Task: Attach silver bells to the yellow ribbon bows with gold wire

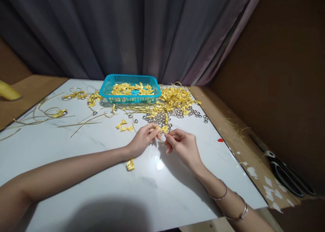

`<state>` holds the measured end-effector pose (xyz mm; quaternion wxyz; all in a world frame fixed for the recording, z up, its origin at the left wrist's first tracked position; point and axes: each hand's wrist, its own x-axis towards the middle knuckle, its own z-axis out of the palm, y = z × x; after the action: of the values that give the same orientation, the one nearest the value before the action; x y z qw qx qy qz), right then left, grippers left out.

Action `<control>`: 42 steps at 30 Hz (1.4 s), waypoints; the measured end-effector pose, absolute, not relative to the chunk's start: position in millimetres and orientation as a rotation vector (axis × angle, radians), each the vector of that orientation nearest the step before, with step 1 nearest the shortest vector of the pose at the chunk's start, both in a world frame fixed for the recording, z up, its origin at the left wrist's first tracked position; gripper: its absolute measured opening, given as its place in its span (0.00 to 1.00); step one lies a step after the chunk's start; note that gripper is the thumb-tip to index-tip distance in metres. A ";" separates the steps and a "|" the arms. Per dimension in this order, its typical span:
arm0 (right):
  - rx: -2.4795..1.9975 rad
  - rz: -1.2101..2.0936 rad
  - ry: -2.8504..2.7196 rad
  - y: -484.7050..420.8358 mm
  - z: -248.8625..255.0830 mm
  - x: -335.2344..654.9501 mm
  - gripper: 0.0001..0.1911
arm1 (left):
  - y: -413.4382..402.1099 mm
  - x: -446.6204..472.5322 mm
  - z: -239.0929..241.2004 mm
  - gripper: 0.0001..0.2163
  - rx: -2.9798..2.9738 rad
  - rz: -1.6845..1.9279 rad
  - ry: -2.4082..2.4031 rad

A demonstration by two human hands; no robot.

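Observation:
A small yellow ribbon bow [164, 128] is pinched between the thumb and fingers of my left hand [147, 137], above the white table. My right hand [181, 145] is closed at the bow's lower right side, its thumb and forefinger pressed together on a thin gold cord [161, 136] that hangs below the bow. A small silver bell-like piece [163, 144] shows between the two hands, partly hidden by fingers. Two loose yellow bows [126, 128] lie left of my left hand, and another yellow bow [130, 165] rests under my left wrist.
A turquoise basket [130, 98] with yellow bows stands at the back. Beside it lies a heap of yellow bows [175, 96], with many silver pieces [158, 118] in front. Gold cords [83, 123] spread on the left. Scissors [284, 172] and paper scraps lie on the right.

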<state>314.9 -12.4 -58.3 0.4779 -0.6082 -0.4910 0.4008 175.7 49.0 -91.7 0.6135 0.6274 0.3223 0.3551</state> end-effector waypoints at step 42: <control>-1.482 0.720 -1.417 -14.4 -66.3 309.6 0.11 | 36.9 170.8 -88.6 0.09 1.793 0.882 0.821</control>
<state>309.6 -14.4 -66.3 0.4654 -0.6037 -0.5771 0.2932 170.8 36.9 -88.6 0.4713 0.7320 0.3351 0.3602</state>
